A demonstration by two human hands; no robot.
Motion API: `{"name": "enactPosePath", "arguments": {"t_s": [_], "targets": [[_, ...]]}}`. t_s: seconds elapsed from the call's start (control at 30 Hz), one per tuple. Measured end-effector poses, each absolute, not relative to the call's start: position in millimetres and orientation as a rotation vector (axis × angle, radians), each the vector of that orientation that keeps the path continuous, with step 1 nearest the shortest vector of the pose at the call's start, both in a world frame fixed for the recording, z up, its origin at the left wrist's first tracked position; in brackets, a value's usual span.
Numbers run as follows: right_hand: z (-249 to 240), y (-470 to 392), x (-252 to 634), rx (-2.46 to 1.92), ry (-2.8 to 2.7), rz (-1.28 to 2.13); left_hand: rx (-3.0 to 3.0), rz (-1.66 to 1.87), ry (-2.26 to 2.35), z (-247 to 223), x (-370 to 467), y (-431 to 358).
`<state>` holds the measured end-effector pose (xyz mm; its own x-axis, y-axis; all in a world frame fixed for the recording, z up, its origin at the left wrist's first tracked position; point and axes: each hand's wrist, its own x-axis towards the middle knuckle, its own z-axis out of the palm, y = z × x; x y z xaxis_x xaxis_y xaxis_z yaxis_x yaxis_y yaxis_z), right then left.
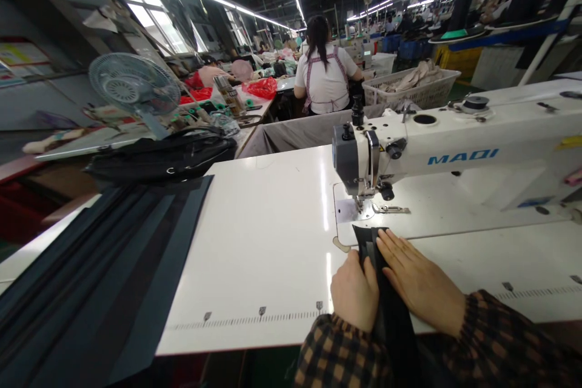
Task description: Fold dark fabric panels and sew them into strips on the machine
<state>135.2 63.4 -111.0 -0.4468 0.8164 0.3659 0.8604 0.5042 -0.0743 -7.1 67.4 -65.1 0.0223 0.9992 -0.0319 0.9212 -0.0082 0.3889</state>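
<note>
Fingers bent and thumb laid along the cloth, the left hand [355, 292] grasps the near-side left edge of a long, narrow piece of folded black fabric [393, 322] at a sewing station. The right hand [417, 282] presses on its right side, fingers extended together and flat, not clenched. Both cuffs are black-and-tan checked.

The fabric lies on the glossy white tabletop [254, 242], its far end just short of the presser-foot area of a white industrial sewing machine [454, 142] with a dark grey end cover and blue "MAQI" lettering; its near end runs down over the table's front edge toward the wearer. A small metal attachment [391, 210] lies on the machine bed, right of the needle area. A printed black ruler scale [262, 317] runs along the table's front.

To the left, overlapping dark blue-black fabric panels [136, 279] spread over the table, with a black bag [170, 154] just beyond them. Behind that stands a pale blue-green electric fan [134, 88].

Beyond the machine, a person in a white shirt [326, 76] and checked apron straps sits facing away, beside a white plastic basket [416, 97] of beige cloth, beneath rows of strip lights.
</note>
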Motion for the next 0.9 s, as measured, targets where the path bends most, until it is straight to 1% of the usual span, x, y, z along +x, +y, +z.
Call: {"name": "enactPosePath", "arguments": {"t_s": [0.17, 0.27, 0.43, 0.57, 0.67, 0.73, 0.9], "targets": [[-106.1, 61.3, 122.4, -1.396, -2.370, -0.111, 1.988, 0.304, 2.023, -61.2, -18.1, 67.0], [-103.4, 60.4, 118.5, -1.421, -2.397, -0.091, 2.127, 0.207, 2.045, -60.0, -15.3, 60.7], [-104.1, 61.1, 117.9, -1.451, -2.428, -0.113, 2.400, 0.074, 1.864, -64.2, -1.8, 58.8], [-105.2, 59.1, 116.3, -1.417, -2.392, -0.131, 2.393, 0.007, 1.728, -64.3, -2.2, 69.8], [-103.9, 52.9, 114.6, -1.417, -2.372, -0.149, 2.367, -0.047, 1.716, -62.2, -4.2, 75.6], [-102.7, 48.1, 113.9, -1.439, -2.371, -0.153, 2.344, -0.037, 1.709, -61.6, -4.9, 76.5], [-102.2, 42.9, 113.9, -1.442, -2.353, -0.103, 2.318, 0.152, 1.637, -64.4, -7.4, 77.3]]}}
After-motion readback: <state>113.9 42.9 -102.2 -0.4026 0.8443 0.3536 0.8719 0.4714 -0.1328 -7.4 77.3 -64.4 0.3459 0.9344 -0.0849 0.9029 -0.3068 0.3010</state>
